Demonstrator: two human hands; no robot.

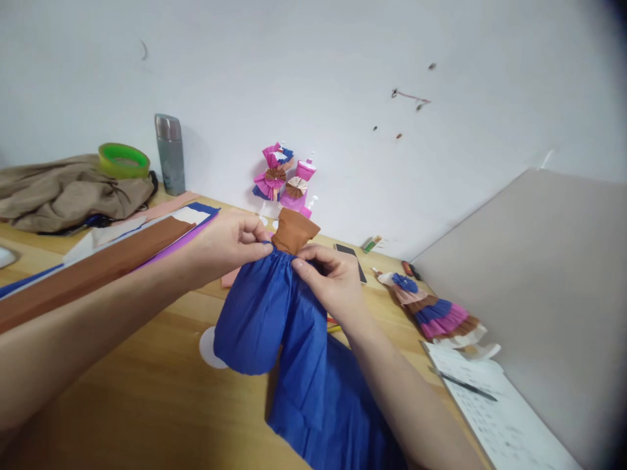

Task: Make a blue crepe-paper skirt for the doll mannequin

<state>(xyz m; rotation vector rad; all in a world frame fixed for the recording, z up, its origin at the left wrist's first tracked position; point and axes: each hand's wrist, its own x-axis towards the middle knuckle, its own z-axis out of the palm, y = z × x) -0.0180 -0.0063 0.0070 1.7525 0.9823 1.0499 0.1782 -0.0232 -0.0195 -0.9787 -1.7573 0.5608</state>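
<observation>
In the middle of the head view, my left hand (249,238) and my right hand (328,271) hold up blue crepe paper (255,313), pinched into gathers along its top edge. A brown paper bodice (294,230), flared at the top, rises from between my fingertips, where the blue paper meets it. Both hands are closed, thumbs pressed against fingers at either side of this waist. The blue paper puffs out below on the left, and a long strip of it trails down to the right past my forearm. A white disc (211,347) shows partly behind the puffed part.
Left lie stacked crepe paper sheets (112,267), a brown cloth (63,192), a tape roll (124,160) and a flask (170,153). Small paper-dressed figures (287,179) stand by the wall. Right are a phone (350,261), a layered paper dress (441,313) and a pen (467,385) on a printed sheet (519,418).
</observation>
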